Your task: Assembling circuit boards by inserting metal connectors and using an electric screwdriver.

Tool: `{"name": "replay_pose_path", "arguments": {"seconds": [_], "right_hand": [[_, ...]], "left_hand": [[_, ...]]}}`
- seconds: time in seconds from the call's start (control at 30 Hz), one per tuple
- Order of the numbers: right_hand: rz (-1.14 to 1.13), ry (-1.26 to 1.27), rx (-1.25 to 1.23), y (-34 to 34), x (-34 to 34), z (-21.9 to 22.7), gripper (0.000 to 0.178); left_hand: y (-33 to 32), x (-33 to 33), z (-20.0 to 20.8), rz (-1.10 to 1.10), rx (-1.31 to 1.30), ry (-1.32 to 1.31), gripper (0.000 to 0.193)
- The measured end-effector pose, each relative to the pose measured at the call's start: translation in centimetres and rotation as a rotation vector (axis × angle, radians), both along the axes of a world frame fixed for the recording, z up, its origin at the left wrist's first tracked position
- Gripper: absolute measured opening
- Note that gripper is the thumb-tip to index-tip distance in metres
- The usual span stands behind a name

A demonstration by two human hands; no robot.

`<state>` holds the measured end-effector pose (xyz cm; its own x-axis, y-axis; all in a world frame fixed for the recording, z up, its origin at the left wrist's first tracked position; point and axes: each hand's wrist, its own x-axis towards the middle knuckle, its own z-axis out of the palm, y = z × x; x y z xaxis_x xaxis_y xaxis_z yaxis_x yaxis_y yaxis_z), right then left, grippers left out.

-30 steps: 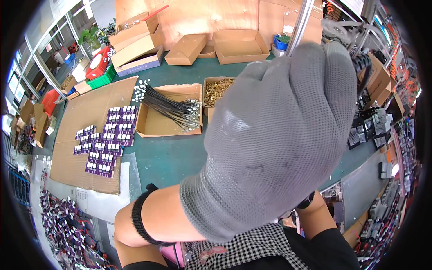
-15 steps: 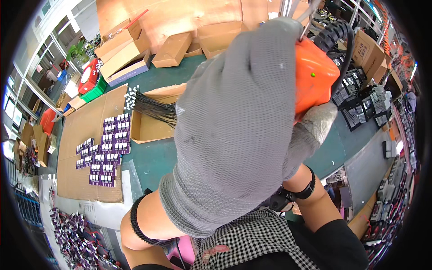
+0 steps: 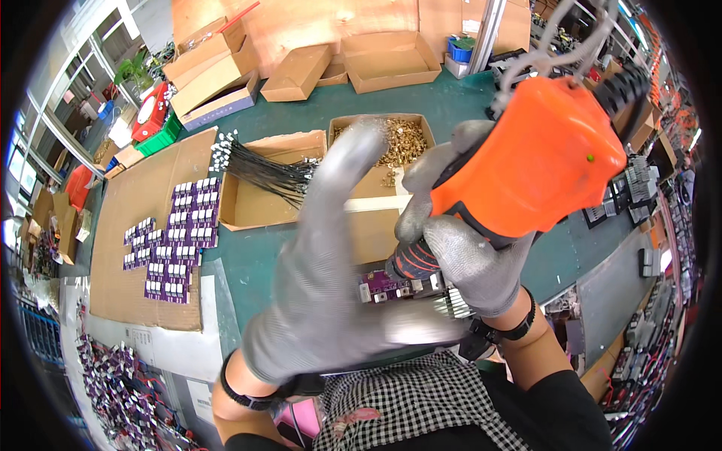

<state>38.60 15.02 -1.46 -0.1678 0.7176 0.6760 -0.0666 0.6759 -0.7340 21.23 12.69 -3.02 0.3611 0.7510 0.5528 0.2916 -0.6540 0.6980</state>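
Note:
My right hand (image 3: 481, 263), in a grey glove, is wrapped round an orange electric screwdriver (image 3: 530, 158) with a black ribbed nose pointing down to the left. Under that nose lies a purple circuit board (image 3: 382, 287) with metal parts beside it, partly hidden by my hands. Grey-gloved too, my left hand (image 3: 323, 263) hovers left of the board, blurred by motion. Its thumb and fingers are stretched apart and I see nothing held in it. Beyond it stands a cardboard box of small brass-coloured screws (image 3: 406, 143).
Black wires with white connectors (image 3: 263, 169) lie across an open cardboard box (image 3: 248, 210). Further left, a cardboard sheet (image 3: 113, 255) bears several purple boards (image 3: 180, 248). Cardboard trays (image 3: 391, 64) line the table's back. Black finned parts (image 3: 628, 188) lie at the right.
My left hand has dropped from beside the screwdriver to lower left, its fingers now spread. The screwdriver has swung into fuller view, and the screws and the purple board are uncovered.

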Motion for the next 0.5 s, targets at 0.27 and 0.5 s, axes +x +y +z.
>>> {"name": "replay_pose_path", "arguments": {"seconds": [0.27,0.5], "right_hand": [[-0.043,-0.048,0.008,0.6,0.1,-0.5,0.055],[-0.18,-0.18,0.011,0.3,0.2,0.5,0.056]], "left_hand": [[-1.5,-0.9,-11.4,0.274,-0.102,0.377,0.09],[-1.4,-0.8,-11.7,0.277,-0.112,0.329,0.078]]}}
